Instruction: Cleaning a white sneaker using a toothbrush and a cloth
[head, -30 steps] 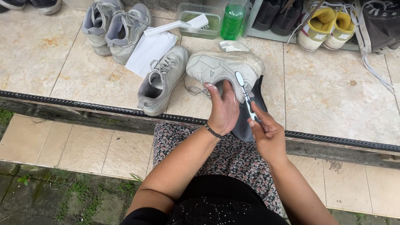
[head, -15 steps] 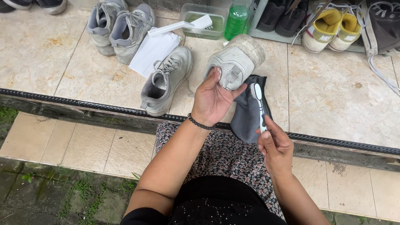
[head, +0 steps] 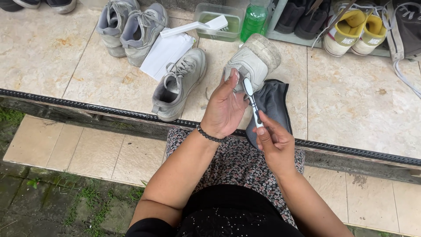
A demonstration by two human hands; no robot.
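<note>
Your left hand [head: 226, 109] gripped the white shoe [head: 253, 61], heel up, above the tile floor [head: 66, 57]. Your right hand [head: 274, 145] pinched a toothbrush [head: 252, 102] w/ its head touching the shoe. Gray cloth [head: 274, 105] lay just behind, a gray shoe [head: 180, 83] beside it.

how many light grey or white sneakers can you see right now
4: a pair of grey sneakers at the top left, one sneaker lying on the tiles, one white sneaker held in the left hand. Others may be out of view.
</note>
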